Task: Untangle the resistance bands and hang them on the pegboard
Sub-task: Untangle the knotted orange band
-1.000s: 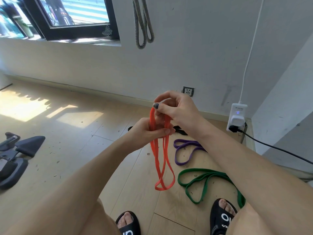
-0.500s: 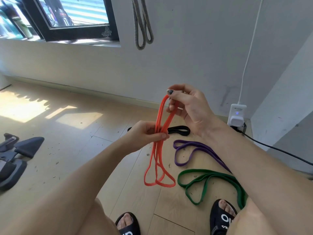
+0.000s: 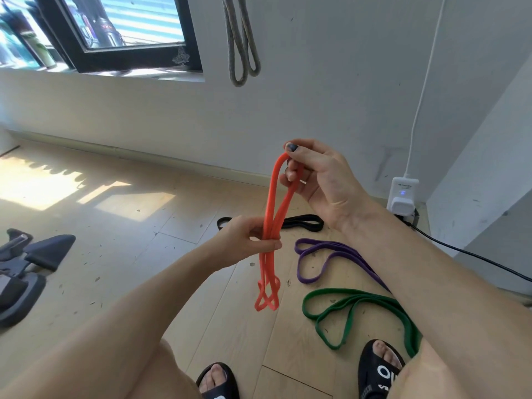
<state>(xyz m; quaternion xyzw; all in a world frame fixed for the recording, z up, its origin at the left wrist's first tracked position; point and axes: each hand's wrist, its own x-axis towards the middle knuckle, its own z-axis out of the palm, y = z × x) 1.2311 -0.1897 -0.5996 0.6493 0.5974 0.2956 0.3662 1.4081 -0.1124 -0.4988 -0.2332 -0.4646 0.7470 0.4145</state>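
Both forearms are bare, with no sleeves, watch or rings in view. The right hand [image 3: 319, 180] has dark polish on its thumbnail. At the bottom of the frame, bare knees show above black open-toed slides [image 3: 374, 378], the right one printed with white lettering.

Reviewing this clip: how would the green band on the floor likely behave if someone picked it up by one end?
Probably floppy: the green band lies in loose curves on the floor, and the orange band droops limply below the left hand. Likely light, and unlikely to roll, being flat.
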